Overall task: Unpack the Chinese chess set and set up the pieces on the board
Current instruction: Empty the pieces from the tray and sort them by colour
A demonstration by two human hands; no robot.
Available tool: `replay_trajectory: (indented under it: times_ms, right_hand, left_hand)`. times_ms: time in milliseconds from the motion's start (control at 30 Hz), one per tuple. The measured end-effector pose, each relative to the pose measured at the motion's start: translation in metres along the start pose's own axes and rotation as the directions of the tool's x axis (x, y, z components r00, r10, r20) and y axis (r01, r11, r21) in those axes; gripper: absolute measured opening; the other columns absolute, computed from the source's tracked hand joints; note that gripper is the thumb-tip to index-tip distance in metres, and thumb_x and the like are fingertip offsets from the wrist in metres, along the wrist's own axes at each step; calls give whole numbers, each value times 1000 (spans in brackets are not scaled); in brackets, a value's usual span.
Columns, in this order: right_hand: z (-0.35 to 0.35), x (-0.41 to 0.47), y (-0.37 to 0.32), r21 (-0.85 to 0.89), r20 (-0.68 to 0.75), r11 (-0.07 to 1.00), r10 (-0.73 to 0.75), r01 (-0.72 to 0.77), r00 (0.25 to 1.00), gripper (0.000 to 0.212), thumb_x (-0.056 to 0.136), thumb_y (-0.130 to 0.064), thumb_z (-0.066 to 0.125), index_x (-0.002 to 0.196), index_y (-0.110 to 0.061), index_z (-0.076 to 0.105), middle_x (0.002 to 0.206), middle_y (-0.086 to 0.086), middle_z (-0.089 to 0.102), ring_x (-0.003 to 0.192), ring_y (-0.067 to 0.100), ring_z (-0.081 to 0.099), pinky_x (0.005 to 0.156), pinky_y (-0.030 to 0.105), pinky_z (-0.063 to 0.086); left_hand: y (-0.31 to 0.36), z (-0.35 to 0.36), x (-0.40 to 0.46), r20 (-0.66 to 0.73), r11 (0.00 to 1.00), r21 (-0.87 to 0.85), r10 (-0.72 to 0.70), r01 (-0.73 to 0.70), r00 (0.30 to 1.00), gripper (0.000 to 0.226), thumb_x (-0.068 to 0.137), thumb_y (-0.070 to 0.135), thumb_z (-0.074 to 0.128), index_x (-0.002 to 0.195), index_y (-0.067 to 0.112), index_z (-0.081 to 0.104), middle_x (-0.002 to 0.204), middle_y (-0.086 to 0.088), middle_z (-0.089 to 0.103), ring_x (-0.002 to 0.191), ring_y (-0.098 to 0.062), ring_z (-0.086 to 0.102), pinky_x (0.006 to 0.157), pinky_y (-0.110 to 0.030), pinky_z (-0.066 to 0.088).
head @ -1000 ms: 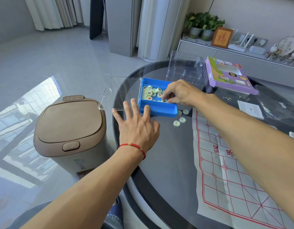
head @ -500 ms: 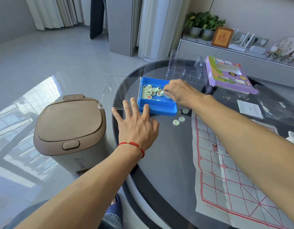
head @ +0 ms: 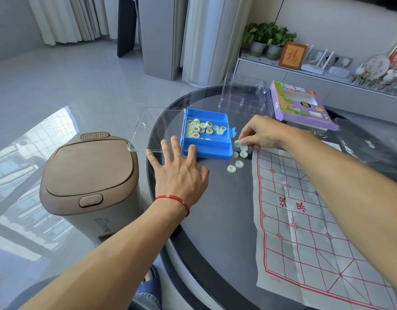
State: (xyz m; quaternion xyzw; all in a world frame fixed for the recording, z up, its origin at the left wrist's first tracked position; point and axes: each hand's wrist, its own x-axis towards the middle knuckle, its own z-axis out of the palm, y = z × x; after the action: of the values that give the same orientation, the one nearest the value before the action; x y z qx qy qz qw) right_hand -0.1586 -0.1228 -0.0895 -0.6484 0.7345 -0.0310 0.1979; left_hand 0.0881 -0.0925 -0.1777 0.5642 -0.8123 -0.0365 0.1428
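Observation:
A blue plastic box [head: 206, 148] with its clear lid [head: 156, 128] swung open to the left holds several pale round chess pieces [head: 203, 128]. My left hand [head: 178, 173] lies flat on the dark table with fingers spread, its fingertips against the box's front left corner. My right hand [head: 263, 133] is just right of the box and pinches pale pieces [head: 240, 145] at its fingertips. Several more pale pieces [head: 235, 165] lie loose on the table beside the box. The white paper board [head: 304, 220] with red lines is spread out to the right.
A clear plastic insert [head: 243, 97] and a purple cardboard package [head: 301, 106] stand at the table's far side. A brown lidded bin [head: 90, 175] stands on the floor left of the round table's edge [head: 170, 240]. Dark plastic wrap [head: 369, 144] lies at the far right.
My right hand has come out of the blue box and moved right, carrying pieces down beside the loose ones on the table. My left hand has stayed put.

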Motion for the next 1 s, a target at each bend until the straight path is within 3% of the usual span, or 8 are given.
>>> replay_trajectory:
  times_ms: [167, 467, 567, 667, 733, 800, 900, 1000]
  right_hand:
    - [2, 8, -2, 1, -17, 1000, -8, 9, 1000, 11, 94, -20, 72, 100, -15, 79, 82, 0, 77, 77, 16, 74, 80, 31, 62]
    - [0, 14, -2, -25, 47, 997, 77, -76, 996, 16, 96, -21, 62, 96, -12, 75, 87, 4, 76, 80, 16, 74, 65, 24, 58]
    - [2, 14, -2, -64, -12, 995, 78, -79, 997, 16, 93, -21, 62, 95, -13, 76, 84, 4, 75, 77, 16, 74, 67, 27, 61]
    - [5, 13, -2, -92, -64, 993, 71, -76, 995, 15, 89, -20, 63, 97, -17, 75, 83, 1, 74, 74, 16, 73, 77, 39, 63]
    - [7, 12, -2, -139, -97, 987, 61, -74, 993, 16, 90, -21, 63, 101, -18, 75, 92, 1, 74, 80, 16, 71, 81, 43, 62]
    - [8, 11, -3, -154, -202, 986, 33, -64, 979, 14, 93, -20, 63, 100, -17, 75, 101, 3, 72, 89, 19, 67, 83, 44, 60]
    - [9, 13, -17, -112, -412, 993, -81, 38, 907, 12, 94, -19, 63, 95, -18, 75, 95, 1, 72, 92, 21, 65, 85, 42, 57]
    - [12, 17, -37, -158, -356, 978, -184, 136, 916, 12, 93, -21, 66, 98, -24, 77, 93, -2, 67, 93, 21, 63, 87, 39, 54]
  left_hand:
    - [-2, 2, 1, 2, 1000, -5, 1, -1, 1000, 56, 96, 53, 22, 146, 28, 29, 164, -17, 11, 151, -42, 5, 114, -73, 5]
    - [-1, 2, 1, 1, 1000, 0, -2, 2, 1000, 54, 96, 51, 22, 144, 28, 30, 164, -17, 12, 151, -42, 6, 114, -72, 6]
    - [-1, 2, 1, -1, 1000, -1, -2, 2, 1000, 55, 96, 52, 22, 144, 28, 30, 164, -17, 12, 151, -42, 6, 114, -72, 6]
    - [-2, 3, 1, -3, 1000, 1, -1, 1, 1000, 55, 96, 52, 23, 145, 28, 30, 164, -17, 12, 151, -42, 7, 114, -72, 7]
    - [-1, 3, 1, -3, 1000, -2, -1, 1, 1000, 55, 96, 52, 23, 145, 28, 30, 164, -17, 12, 151, -42, 6, 114, -73, 7]
    - [-1, 3, 1, -1, 1000, -2, 0, 0, 1000, 55, 96, 52, 23, 145, 28, 30, 164, -17, 12, 151, -42, 6, 114, -73, 6]
    - [-1, 3, 1, 2, 1000, 0, -4, 4, 1000, 55, 96, 51, 23, 146, 28, 30, 164, -17, 11, 151, -42, 6, 114, -73, 5]
    - [0, 2, 1, -9, 1000, -6, -10, 10, 1000, 55, 95, 50, 25, 144, 27, 32, 163, -17, 13, 151, -42, 7, 113, -72, 6]
